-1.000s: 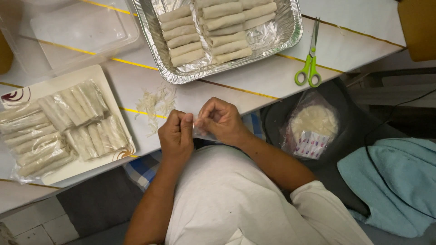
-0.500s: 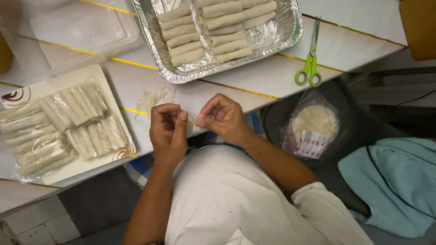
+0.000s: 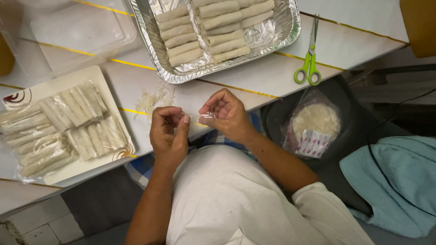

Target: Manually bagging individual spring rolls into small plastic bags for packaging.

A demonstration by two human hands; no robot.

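The left hand [image 3: 169, 136] and the right hand [image 3: 225, 114] meet just over the near edge of the white table [image 3: 349, 43], each pinching one end of a small scrap of clear plastic film [image 3: 200, 119] stretched between the fingertips. To do this well, I'd say keep the pinches tight and the pull even, so the thin film doesn't tear or cling back. Just beyond the hands lies a little heap of pale shreds [image 3: 154, 99]. At the table's left edge sits a square plate [image 3: 27, 90] of film-wrapped rolls [image 3: 68, 124]. Farther back rests a foil tray [image 3: 281, 31] of bare rolls [image 3: 213, 29], with green-handled scissors [image 3: 309, 61] toward the right edge.
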